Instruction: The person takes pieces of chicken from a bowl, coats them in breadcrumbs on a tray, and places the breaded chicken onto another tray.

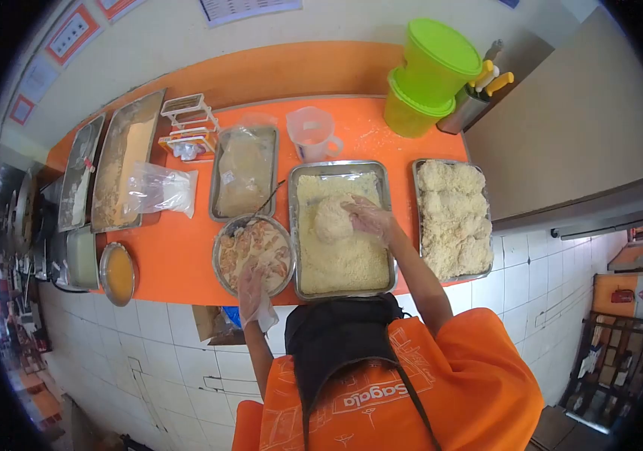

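Note:
My left hand [255,286], in a clear plastic glove, reaches into the near side of a round metal bowl [217,263]. Pieces of raw meat [261,242] in pale batter fill that bowl. The fingers look stretched out and loosely apart over the pieces, their tips partly lost among them. To the right is a deep metal tray [394,279] of pale breadcrumbs [344,267]. My right hand [368,218], gloved too, has its fingers curled on a large crumb-coated piece of meat [333,219] lying in the crumbs.
Right of me stands a tray of breaded pieces [453,218]. Behind are a measuring jug [312,134], stacked green tubs [438,60] and a knife block [463,113]. To the left are a plastic-covered tray [245,169], a bag of white powder [164,189] and a bowl of orange liquid [119,274].

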Demonstrator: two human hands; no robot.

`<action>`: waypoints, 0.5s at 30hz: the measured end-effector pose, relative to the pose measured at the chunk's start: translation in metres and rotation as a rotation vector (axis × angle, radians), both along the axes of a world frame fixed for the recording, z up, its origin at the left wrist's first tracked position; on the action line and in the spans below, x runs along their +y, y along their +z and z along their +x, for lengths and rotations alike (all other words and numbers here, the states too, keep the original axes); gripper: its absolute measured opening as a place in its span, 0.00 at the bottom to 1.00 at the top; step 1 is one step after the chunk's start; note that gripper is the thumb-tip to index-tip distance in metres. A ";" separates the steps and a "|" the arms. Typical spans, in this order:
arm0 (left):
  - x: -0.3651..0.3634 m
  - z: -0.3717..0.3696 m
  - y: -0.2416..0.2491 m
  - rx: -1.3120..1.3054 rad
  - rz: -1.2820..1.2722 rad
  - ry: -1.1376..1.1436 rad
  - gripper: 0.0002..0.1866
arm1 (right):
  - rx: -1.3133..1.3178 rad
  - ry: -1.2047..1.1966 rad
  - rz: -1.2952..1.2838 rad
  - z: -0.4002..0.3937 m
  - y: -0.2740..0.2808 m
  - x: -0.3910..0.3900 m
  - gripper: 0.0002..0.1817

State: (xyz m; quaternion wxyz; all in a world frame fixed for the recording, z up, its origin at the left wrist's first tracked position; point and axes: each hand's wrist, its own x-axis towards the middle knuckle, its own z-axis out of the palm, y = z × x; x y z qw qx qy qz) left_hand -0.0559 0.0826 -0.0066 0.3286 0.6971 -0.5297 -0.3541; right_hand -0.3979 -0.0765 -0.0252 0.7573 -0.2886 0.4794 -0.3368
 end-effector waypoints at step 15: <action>-0.014 -0.028 0.044 0.203 0.122 0.034 0.24 | -0.664 -0.623 -0.152 -0.148 0.045 0.002 0.25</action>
